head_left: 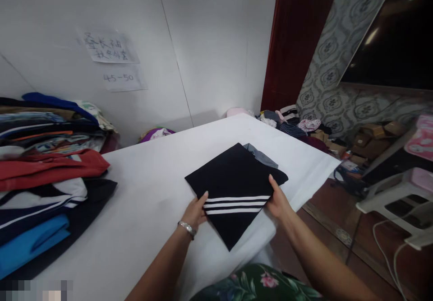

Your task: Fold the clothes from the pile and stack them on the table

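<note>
White tabletop (152, 188) taken as landmark. Clothes stack (50, 170) stood at its left end. Black folded garment (230, 174) with three white stripes (237, 204) was by its front-right edge, a grey cloth piece (261, 155) showing past the far side. Both grips were clamped on the garment: left hand (195, 213) at the left edge, right hand (276, 197) at the right, thumbs uppermost.

Handling, my judgement: even tension between the grips, stripes kept straight and corners squared served best; tugging one side risked skewing the layers.

Orientation: diamond-like, one corner pointing toward the tabletop's front edge, another toward its back. Long axis seemingly front to back, though barely longer than the crosswise span.
</note>
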The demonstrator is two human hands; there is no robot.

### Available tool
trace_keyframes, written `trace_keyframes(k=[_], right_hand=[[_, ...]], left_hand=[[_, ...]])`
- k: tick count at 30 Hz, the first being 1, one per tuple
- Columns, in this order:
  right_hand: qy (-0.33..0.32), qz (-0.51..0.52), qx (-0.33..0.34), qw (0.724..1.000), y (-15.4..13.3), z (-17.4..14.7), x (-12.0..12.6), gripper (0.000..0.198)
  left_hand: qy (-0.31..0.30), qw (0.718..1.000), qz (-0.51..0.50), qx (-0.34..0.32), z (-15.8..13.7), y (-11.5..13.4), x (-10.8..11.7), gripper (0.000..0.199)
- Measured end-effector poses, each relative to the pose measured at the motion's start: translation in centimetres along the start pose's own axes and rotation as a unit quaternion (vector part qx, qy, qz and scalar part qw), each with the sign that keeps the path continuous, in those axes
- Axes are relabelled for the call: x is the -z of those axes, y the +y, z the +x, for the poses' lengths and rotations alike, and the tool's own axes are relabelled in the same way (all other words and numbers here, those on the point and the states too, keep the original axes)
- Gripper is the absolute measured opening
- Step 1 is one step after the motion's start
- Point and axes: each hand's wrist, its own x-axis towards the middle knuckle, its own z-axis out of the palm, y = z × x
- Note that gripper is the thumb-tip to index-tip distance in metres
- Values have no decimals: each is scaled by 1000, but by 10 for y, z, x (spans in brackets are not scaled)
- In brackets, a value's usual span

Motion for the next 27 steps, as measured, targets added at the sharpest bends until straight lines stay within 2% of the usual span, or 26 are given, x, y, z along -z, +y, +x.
trace_keyframes(k=[4,7,10,14,18,21,23,25,27], right_hand=[[46,34,-10,998,0,8,-7,20],[49,45,23,998,-5,10,-15,17],[21,47,71,996,-21,13,-21,18],[9,50,99,994,-55,24,-23,19],[18,13,116,993,-109,38,-21,15],[24,-13,145,989,-161,48,-18,14],[30,-32,190,981,-194,56,-11,16],[40,-49,241,969,-218,65,4,18],[67,-62,270,959,-228,74,26,19]], left_hand=[[58,996,-51,-53,20,24,2,23],[34,993,-109,-29,30,41,-4,18],[13,993,-116,7,33,54,-16,13],[-10,994,-112,-11,33,70,-43,8],[-44,990,-117,-65,34,100,-93,10],[-90,982,-125,-106,35,133,-145,16],[-125,975,-125,-132,40,150,-181,20],[-159,970,-107,-151,48,155,-214,23],[-170,972,-63,-150,61,145,-239,24]])
